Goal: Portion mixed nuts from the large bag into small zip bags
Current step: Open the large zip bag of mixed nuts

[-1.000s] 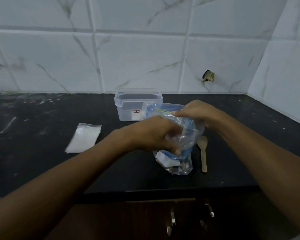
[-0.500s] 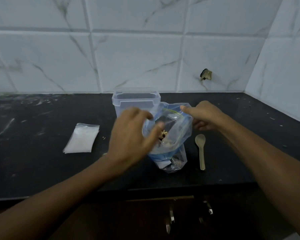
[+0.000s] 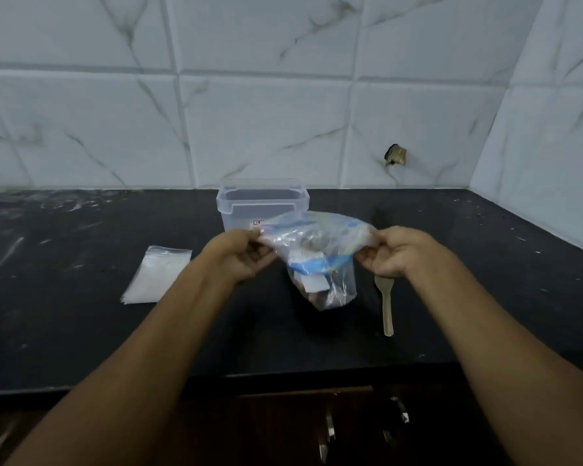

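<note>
The large clear bag (image 3: pixel 320 264) with blue print stands on the black counter, brown nuts showing through its lower part. My left hand (image 3: pixel 239 255) pinches the left side of the bag's mouth and my right hand (image 3: pixel 389 252) pinches the right side, and between them the mouth is stretched wide. A flat stack of small clear zip bags (image 3: pixel 157 274) lies on the counter to the left. A pale wooden spoon (image 3: pixel 386 306) lies just right of the bag, its bowl partly under my right hand.
A clear plastic container (image 3: pixel 262 202) without a lid stands right behind the bag, near the tiled wall. The black counter (image 3: pixel 81 331) ends at a front edge above dark cabinet doors with metal handles. A tiled side wall closes the right.
My left hand has come off the bag's front and taken the left rim. My right hand has shifted right, and the bag's mouth has been pulled wide.
</note>
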